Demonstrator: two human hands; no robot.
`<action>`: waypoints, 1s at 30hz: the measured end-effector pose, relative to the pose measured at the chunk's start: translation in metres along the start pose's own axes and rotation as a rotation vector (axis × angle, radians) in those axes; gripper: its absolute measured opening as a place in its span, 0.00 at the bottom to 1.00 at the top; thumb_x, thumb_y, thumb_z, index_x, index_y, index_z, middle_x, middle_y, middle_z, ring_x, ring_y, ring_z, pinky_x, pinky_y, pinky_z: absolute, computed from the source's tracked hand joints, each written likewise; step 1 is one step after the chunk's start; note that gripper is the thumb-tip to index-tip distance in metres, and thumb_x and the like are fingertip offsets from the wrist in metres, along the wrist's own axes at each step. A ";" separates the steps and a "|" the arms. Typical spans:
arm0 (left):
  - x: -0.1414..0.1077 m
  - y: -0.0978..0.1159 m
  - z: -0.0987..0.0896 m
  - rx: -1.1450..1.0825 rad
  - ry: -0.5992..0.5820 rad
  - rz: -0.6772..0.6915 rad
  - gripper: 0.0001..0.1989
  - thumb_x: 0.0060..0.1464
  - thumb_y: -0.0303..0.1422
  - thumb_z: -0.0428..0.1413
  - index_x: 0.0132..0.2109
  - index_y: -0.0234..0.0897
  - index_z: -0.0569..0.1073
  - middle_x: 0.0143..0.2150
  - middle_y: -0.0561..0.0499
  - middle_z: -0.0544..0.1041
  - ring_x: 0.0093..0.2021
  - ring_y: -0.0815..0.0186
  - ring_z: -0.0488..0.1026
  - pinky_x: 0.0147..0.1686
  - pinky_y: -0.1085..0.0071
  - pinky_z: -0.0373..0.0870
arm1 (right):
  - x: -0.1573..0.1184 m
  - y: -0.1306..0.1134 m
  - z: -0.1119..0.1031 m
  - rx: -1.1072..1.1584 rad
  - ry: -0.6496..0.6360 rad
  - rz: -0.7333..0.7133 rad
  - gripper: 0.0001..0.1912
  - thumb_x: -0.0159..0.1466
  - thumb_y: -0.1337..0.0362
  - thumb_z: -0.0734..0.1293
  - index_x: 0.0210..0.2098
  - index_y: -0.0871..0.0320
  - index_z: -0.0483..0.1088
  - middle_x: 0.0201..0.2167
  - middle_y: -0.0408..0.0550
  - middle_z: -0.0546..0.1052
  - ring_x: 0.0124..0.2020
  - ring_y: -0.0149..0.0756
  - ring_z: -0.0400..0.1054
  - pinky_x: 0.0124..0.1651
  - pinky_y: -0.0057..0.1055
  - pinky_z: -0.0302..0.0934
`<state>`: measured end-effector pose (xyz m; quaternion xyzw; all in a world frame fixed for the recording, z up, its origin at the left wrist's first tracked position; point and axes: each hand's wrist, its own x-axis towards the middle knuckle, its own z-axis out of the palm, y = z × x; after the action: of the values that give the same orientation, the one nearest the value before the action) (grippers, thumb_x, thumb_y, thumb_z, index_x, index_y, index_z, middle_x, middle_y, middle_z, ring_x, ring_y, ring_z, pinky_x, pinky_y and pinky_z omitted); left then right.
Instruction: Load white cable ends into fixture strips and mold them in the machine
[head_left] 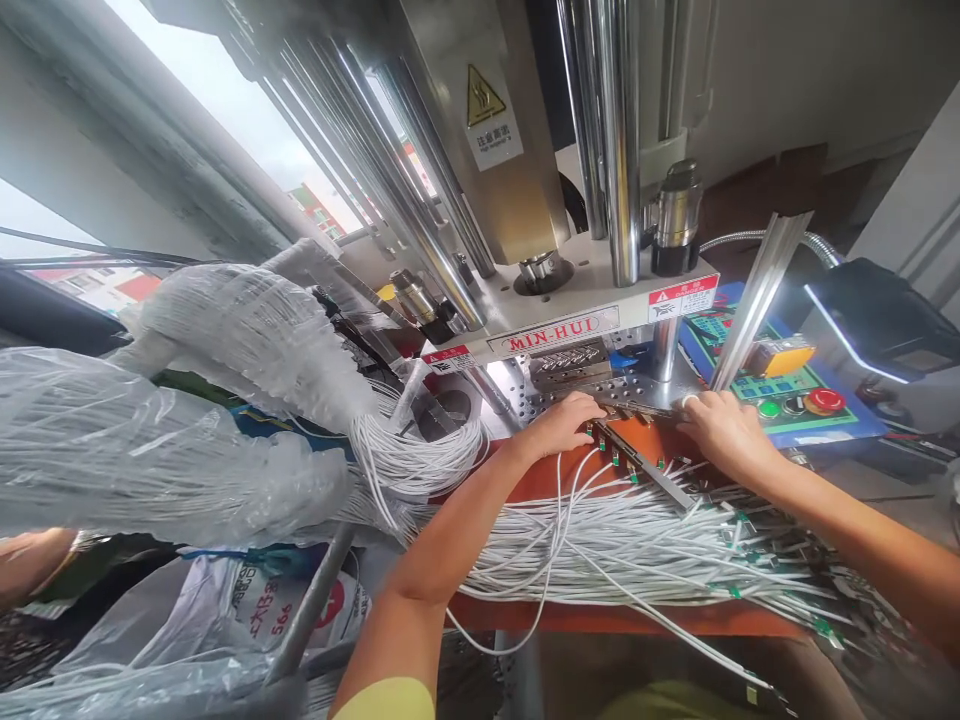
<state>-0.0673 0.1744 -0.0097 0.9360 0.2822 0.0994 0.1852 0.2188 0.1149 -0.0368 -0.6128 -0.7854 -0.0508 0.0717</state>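
Observation:
My left hand (564, 424) is in front of the press, its fingers curled over the left end of a narrow metal bar (637, 408). At the bar's other end, my right hand (726, 432) pinches it with thumb and forefinger. A slotted metal strip (646, 468) lies slanted just below, its upper end by my left fingertips. White cables with small green-marked connector ends (615, 457) sit along this strip. Below both hands, a thick bundle of white cables (570, 550) stretches across the orange work surface (517, 612), connector ends to the right.
The press plate (555, 335) and a patterned metal mould block (568, 360) stand behind my hands. A control panel with a red button (825, 401) and a lamp (885, 315) are at right. Plastic-wrapped cable bundles (247, 340) crowd the left, near another person's arm (34, 565).

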 end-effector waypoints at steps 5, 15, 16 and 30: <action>-0.002 -0.007 0.005 -0.003 0.065 0.050 0.17 0.54 0.28 0.59 0.52 0.36 0.73 0.50 0.45 0.75 0.54 0.59 0.65 0.57 0.60 0.64 | -0.020 -0.059 -0.035 0.185 -0.070 -0.180 0.22 0.63 0.56 0.64 0.54 0.57 0.62 0.43 0.54 0.73 0.44 0.46 0.66 0.41 0.38 0.57; -0.008 -0.006 0.008 0.030 0.125 -0.023 0.17 0.52 0.31 0.61 0.50 0.38 0.75 0.46 0.47 0.77 0.50 0.58 0.66 0.53 0.61 0.66 | -0.016 -0.083 -0.019 0.124 -0.133 -0.213 0.22 0.63 0.66 0.64 0.57 0.60 0.63 0.41 0.55 0.73 0.42 0.45 0.67 0.37 0.35 0.58; -0.008 -0.006 0.006 0.049 0.154 -0.047 0.17 0.52 0.31 0.61 0.50 0.38 0.75 0.46 0.48 0.77 0.50 0.59 0.66 0.52 0.62 0.66 | -0.011 -0.078 -0.020 0.117 -0.088 -0.243 0.20 0.64 0.66 0.64 0.55 0.59 0.64 0.40 0.55 0.74 0.42 0.45 0.66 0.38 0.35 0.58; 0.020 -0.076 -0.028 -0.018 0.660 -0.713 0.18 0.43 0.33 0.67 0.44 0.38 0.77 0.46 0.46 0.78 0.50 0.56 0.72 0.54 0.58 0.65 | 0.170 -0.039 0.008 0.505 0.059 -0.330 0.12 0.61 0.62 0.65 0.43 0.54 0.74 0.42 0.51 0.78 0.45 0.45 0.69 0.48 0.39 0.62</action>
<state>-0.0962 0.2525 -0.0128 0.6980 0.6281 0.3236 0.1163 0.1397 0.2689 -0.0150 -0.4379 -0.8597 0.1173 0.2355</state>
